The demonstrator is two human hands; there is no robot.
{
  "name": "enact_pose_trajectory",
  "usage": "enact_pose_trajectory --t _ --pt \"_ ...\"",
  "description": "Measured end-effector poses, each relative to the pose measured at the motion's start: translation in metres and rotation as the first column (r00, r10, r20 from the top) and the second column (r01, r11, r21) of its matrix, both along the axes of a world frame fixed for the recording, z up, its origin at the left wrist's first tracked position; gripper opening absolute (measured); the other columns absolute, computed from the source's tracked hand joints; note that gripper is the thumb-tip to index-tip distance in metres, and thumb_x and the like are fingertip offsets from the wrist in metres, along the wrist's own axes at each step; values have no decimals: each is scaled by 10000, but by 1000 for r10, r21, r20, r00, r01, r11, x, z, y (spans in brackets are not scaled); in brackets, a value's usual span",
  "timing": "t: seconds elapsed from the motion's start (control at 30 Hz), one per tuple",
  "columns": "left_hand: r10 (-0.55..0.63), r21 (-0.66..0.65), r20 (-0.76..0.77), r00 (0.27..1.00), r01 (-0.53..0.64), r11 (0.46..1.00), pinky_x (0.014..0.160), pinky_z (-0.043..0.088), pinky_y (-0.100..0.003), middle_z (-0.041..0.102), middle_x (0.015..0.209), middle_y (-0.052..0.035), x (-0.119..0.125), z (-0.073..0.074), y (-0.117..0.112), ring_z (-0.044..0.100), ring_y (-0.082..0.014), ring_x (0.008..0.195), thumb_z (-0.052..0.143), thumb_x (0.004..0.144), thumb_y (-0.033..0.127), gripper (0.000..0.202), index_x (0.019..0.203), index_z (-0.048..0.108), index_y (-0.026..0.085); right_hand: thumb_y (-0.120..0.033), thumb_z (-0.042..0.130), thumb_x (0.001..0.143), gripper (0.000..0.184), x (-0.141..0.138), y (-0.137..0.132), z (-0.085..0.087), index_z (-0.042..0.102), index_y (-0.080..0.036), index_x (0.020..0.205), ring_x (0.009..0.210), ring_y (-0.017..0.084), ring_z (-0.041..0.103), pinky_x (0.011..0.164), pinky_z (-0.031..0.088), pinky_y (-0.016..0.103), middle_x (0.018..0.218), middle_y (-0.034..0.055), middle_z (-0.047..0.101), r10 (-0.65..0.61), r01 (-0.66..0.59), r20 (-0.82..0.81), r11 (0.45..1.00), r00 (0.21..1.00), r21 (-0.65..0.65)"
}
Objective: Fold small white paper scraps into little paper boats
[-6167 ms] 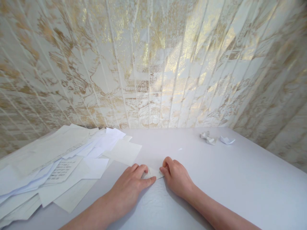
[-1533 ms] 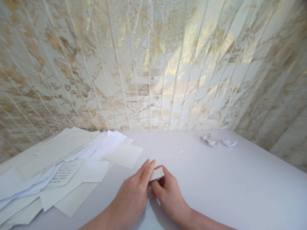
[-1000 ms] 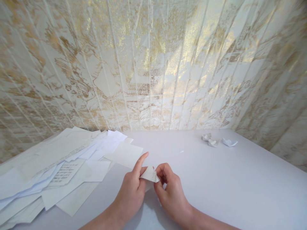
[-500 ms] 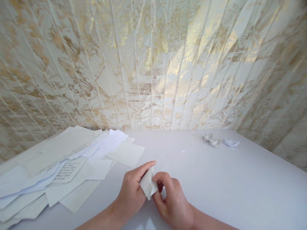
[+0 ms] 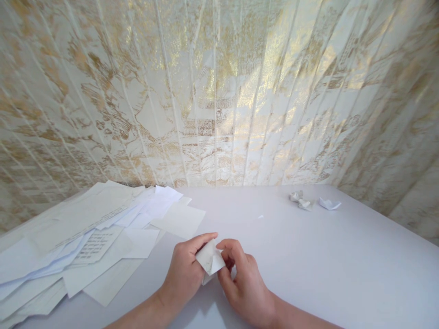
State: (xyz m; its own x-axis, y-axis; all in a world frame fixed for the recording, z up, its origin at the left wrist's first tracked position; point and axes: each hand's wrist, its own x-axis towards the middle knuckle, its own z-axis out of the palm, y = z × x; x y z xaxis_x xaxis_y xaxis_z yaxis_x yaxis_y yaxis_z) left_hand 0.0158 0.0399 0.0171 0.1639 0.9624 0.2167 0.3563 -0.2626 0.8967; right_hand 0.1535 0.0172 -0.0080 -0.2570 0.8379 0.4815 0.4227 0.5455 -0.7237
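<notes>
A small folded piece of paper (image 5: pixel 210 258), whitish with faint grey marks along one part, is held up just above the table between both hands. My left hand (image 5: pixel 185 265) grips its left side, thumb stretched along the top edge and the other fingers mostly hidden behind it. Close against the paper's right side is my right hand (image 5: pixel 245 283), its index finger curled over and its thumb touching the lower right corner. A lower flap of the paper shows beneath, near the left fingers.
Overlapping loose paper sheets (image 5: pixel 113 246), some printed, cover the table's left side. At the back right lie crumpled folded papers (image 5: pixel 301 200) and a small folded paper boat (image 5: pixel 329 204). A tiny paper scrap (image 5: pixel 260 216) sits mid-table. Behind the white table (image 5: pixel 325 265) stands a patterned wall (image 5: pixel 219 91).
The folded paper has turned and tilted, so a broader face with a raised fold shows. My right index finger has lifted back from the paper; my left hand has shifted slightly left.
</notes>
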Motion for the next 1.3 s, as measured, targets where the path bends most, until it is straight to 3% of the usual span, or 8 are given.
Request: enact_pose_trajectory --t 0.13,0.27,0.33,0.5,0.63,0.9,1.1,1.3 --pt "-42 -132 131 991 59 989 713 455 -256 680 802 -22 2 -2 0 600 -186 800 515 680 169 350 1011 624 143 -54 388 727 231 2 6 -6 446 -206 890 501 99 431 497 364 192 589 -56 446 -46 46 -65 999 997 -5" --pt "-81 -261 321 944 170 950 585 441 -243 634 687 -3 5 -6 -1 577 -141 622 508 743 231 544 1262 378 128 -91 391 755 136 7 13 -6 452 -197 815 481 93 410 476 352 192 566 -60 423 -102 92 -152 993 983 -71" --pt "-78 -285 391 917 201 937 626 453 -262 645 784 -33 6 -8 -2 591 -149 668 499 751 220 577 1290 312 138 -110 394 765 107 9 15 -6 451 -194 799 477 93 420 466 354 193 569 -57 432 -107 86 -181 989 978 -121" --pt "-73 -87 242 967 97 991 841 419 -324 533 1155 -95 1 -8 -3 532 -203 979 523 709 167 422 1129 487 190 -109 402 761 104 10 16 -7 463 -188 790 487 93 427 470 367 194 578 -50 441 -128 107 -165 986 978 -132" --pt "-84 165 7 996 82 983 813 405 -317 585 967 -59 -3 0 -4 516 -196 906 511 717 151 232 936 577 193 -108 415 771 110 10 15 -7 487 -180 811 477 93 420 466 366 194 564 -48 444 -104 103 -72 995 992 -15" --pt "-182 -63 184 966 197 978 721 366 -293 537 772 -13 -6 2 0 465 -172 759 596 645 182 150 792 565 189 -79 442 778 120 11 12 -1 496 -180 811 568 105 493 509 410 201 684 10 512 -26 18 23 956 999 294" --pt "-220 -154 323 921 280 947 682 333 -281 475 719 15 -5 -1 -1 409 -155 726 655 594 248 208 722 497 205 -60 423 758 179 10 9 -3 457 -194 871 526 98 490 490 406 191 637 -17 504 -10 -7 53 948 999 317" --pt "-299 -121 391 871 371 921 685 316 -261 464 760 20 -8 1 1 397 -138 727 739 550 357 368 781 493 211 -53 400 754 199 9 9 -5 445 -201 881 528 96 488 492 404 189 657 -14 507 -8 -11 58 950 998 311"
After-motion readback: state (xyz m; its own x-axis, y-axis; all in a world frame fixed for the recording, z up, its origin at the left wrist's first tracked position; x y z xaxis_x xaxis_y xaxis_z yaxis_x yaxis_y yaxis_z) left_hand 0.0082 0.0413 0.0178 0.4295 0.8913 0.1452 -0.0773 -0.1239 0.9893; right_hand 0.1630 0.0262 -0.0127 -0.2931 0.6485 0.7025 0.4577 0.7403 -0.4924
